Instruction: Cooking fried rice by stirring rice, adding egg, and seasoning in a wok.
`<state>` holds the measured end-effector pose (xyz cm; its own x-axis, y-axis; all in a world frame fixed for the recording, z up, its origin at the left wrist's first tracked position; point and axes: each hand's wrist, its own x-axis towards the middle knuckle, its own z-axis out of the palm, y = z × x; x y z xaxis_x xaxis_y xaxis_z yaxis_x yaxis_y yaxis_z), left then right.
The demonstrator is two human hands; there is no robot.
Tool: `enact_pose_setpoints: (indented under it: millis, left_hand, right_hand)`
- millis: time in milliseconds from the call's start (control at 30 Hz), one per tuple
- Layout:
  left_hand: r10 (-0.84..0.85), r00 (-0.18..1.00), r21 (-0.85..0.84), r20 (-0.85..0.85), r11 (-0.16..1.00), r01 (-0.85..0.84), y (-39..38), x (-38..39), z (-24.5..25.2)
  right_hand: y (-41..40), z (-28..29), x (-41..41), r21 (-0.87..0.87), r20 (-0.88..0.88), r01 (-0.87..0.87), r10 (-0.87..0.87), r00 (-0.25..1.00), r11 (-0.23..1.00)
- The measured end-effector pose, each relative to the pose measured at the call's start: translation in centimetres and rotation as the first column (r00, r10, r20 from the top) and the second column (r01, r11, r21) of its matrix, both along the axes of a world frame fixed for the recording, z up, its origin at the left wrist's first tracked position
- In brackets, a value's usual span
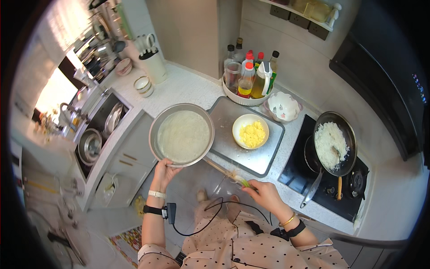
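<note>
My left hand (pixel 165 173) grips the near rim of a round metal basin (pixel 183 134) that holds cloudy liquid. In my right hand (pixel 263 195) is a small bunch of spring onions (pixel 241 180), white root ends pointing up and left, near the counter's front edge. Between and beyond the hands, a white bowl of yellow crumbled food, perhaps egg, (pixel 252 133) stands on a metal-faced cutting board (pixel 226 134). To the right, a frying pan (pixel 351 144) holds white rice (pixel 331 143) with a spoon or spatula partly sunk in it.
A round tray (pixel 247 100) of bottles and an empty floral bowl (pixel 284 107) stand behind the board. The frying pan is on a black cooktop (pixel 295 164), beside another pan handle (pixel 312 190). At left are a sink (pixel 97 126) with metal bowls, stacked small bowls (pixel 143 86) and a knife block (pixel 153 67).
</note>
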<state>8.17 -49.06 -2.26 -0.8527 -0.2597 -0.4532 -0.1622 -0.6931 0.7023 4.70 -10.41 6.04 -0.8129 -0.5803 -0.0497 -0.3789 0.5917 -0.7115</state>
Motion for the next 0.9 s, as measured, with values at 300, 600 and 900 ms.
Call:
enact_pose_setpoints:
  millis: [300, 600, 900]
  left_hand:
    - [-0.155, 0.983, 0.001, 0.096, 0.988, 0.156, -8.8, -12.4, -5.5]
    - [-0.256, 0.950, 0.051, 0.179, 0.967, 0.251, -13.3, -20.0, -7.6]
    - [-0.401, 0.896, 0.077, 0.188, 0.916, 0.394, -16.1, -22.9, -8.2]
  right_hand:
    - [4.3, -13.9, -6.9, -0.092, 0.290, 0.836, -0.789, 0.542, 0.541]
    - [7.5, -16.8, -11.7, 0.111, 0.117, 0.903, -0.907, 0.404, 0.416]
    - [6.8, -17.0, -15.4, 0.280, -0.290, 0.913, -0.881, 0.374, 0.296]
